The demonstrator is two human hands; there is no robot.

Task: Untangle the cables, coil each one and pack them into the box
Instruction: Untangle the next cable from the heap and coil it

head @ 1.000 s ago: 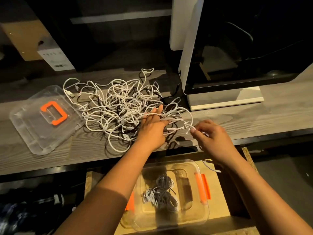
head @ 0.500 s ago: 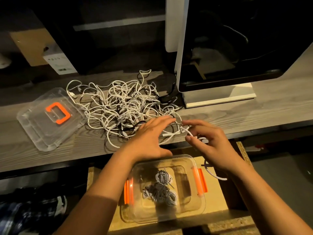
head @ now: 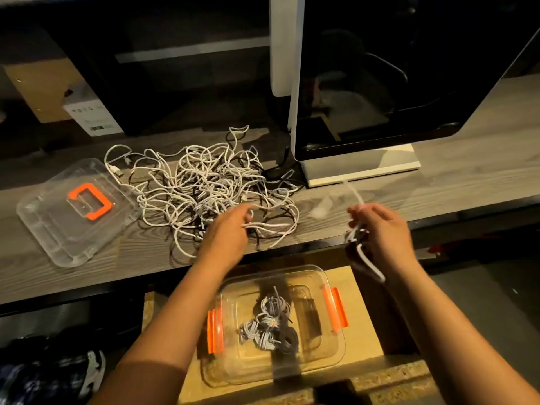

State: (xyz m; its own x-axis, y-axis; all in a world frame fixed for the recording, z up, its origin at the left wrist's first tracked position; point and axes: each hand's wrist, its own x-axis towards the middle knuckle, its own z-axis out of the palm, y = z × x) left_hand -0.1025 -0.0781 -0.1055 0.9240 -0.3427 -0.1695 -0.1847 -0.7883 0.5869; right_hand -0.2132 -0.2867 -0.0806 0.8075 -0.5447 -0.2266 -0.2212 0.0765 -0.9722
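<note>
The clear lid (head: 79,211) lies at 9 o'clock on the tabletop (head: 438,182), with the tangle of cables (head: 204,185) just beside it. The left hand (head: 230,232) rests on the tangle's near edge, fingers curled among strands; whether it pinches one I cannot tell. Well apart at its 3 o'clock, the right hand (head: 382,232) grips a blurred white cable (head: 368,260) running 12 to 6 through the fist. The box (head: 330,355), with coils (head: 268,325) inside, sits at 6 o'clock of both hands. Half a second ago the hands nearly touched; the right has since drawn the cable clear
</note>
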